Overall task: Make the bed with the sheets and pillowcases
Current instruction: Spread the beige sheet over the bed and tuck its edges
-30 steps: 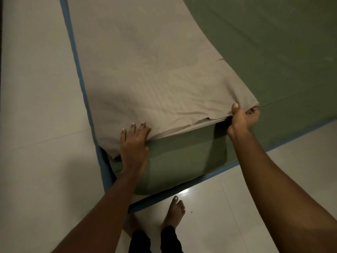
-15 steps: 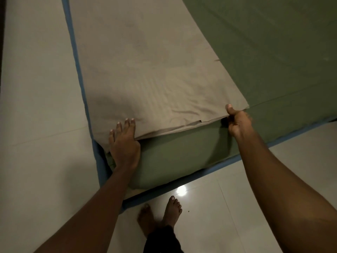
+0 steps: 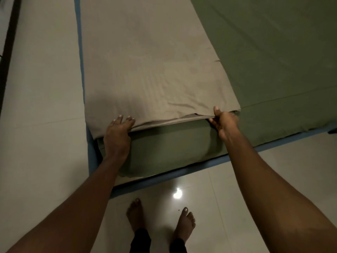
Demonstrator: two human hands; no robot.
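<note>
— While pinching the near hem of the folded beige sheet [image 3: 155, 79] in the right hand [image 3: 225, 123], thumb on top, how to square it?

— Head view: lying along the left of the green-covered mattress [image 3: 273, 52], hem at the foot. Left hand [image 3: 116, 137] flat, fingers straight on the hem. Draw both ends evenly, taut, parallel to the mattress edge.

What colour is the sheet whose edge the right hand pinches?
The sheet is beige, clearest in the head view.
</note>
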